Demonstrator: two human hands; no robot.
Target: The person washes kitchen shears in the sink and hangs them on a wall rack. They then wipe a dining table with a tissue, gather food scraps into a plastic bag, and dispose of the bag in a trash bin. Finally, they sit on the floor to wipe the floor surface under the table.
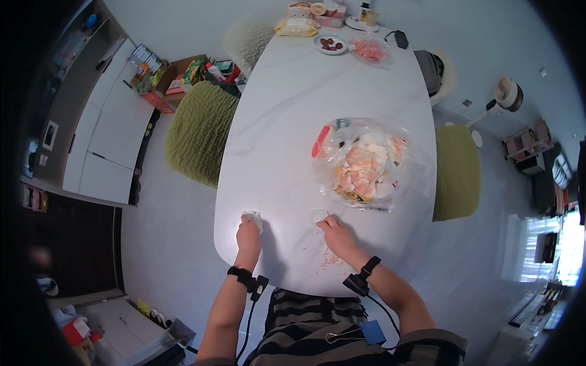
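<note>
My left hand (249, 233) grips a crumpled white tissue (254, 220) against the marble-patterned white table (270, 151), near its left front edge. Between the fingers of my right hand (336, 233) is a thin whitish piece (319, 216); whether it is paper or plastic is hard to tell. Pinkish shreds (330, 261) lie scattered on the tabletop below and left of that hand. Beyond my right hand an open clear plastic bag (407, 174) rests on the table, filled with crumpled white and pinkish scraps (361, 164).
Along the far end stand a plate of dark round fruits (331, 44), a bag of pink pieces (370, 49), a yellow wipes pack (296, 27) and a dark pouch (401, 39). Green-covered chairs (201, 132) flank both sides. A fan (507, 94) stands at the right.
</note>
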